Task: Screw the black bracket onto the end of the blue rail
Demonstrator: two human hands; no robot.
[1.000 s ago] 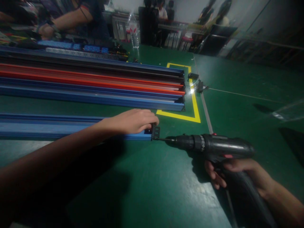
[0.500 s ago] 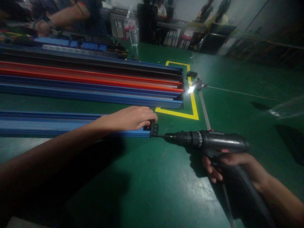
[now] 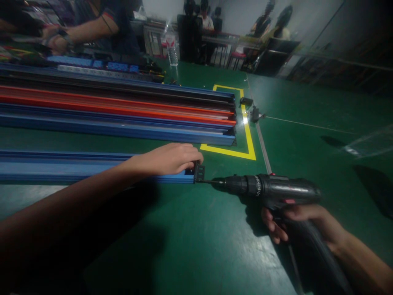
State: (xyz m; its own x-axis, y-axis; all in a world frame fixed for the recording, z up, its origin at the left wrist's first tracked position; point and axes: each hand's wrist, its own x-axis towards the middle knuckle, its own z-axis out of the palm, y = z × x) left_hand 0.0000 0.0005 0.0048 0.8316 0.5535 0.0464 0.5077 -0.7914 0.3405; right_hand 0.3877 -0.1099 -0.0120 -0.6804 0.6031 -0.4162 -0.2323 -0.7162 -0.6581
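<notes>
My left hand [image 3: 175, 159] is curled over the end of a long blue metal profile [image 3: 92, 166], its fingertips at the black slotted end cap [image 3: 199, 173]. The hand hides part of the cap. My right hand [image 3: 303, 223] is wrapped around the handle of a black cordless drill [image 3: 276, 189], held sideways and pointing left. Its long thin bit [image 3: 208, 181] reaches the lower part of the end cap; whether it sits in a screw cannot be made out.
Behind lie several blue, black and red profiles [image 3: 129, 108], their ends inside a yellow tape outline [image 3: 250, 139] on the green tabletop [image 3: 196, 241]. Small black parts [image 3: 246, 101] and a clear bottle [image 3: 171, 47] stand beyond. A co-worker's arms [image 3: 82, 35] are at upper left.
The whole scene sits slightly lower in the picture, as the camera has tilted up a little. Both hands, the drill and the profile keep the same places relative to each other.
</notes>
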